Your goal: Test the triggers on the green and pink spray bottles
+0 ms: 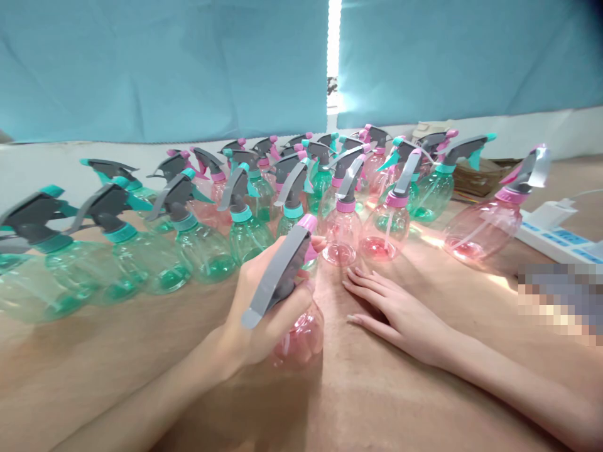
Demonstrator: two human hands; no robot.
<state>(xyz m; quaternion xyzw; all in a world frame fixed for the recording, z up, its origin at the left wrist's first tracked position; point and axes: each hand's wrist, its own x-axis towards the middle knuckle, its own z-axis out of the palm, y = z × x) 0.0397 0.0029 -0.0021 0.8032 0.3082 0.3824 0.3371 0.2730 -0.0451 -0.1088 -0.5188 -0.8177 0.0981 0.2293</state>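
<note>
My left hand (pixel 257 301) grips a pink spray bottle (pixel 301 336) by its neck, the grey trigger head (pixel 277 273) with a pink nozzle pointing away from me. The bottle stands on the brown table (pixel 386 402), close in front of me. My right hand (pixel 396 311) lies flat on the table just to the right, fingers stretched out and holding nothing. Its fingertips are a short way from a pink bottle (pixel 340 229) in the front row.
Several green bottles (pixel 202 248) and pink ones (pixel 485 223), all with grey trigger heads, crowd the table behind my hands. A white power strip (pixel 556 235) lies at the right. A blue curtain (pixel 164 63) hangs behind. A blurred patch covers the right edge.
</note>
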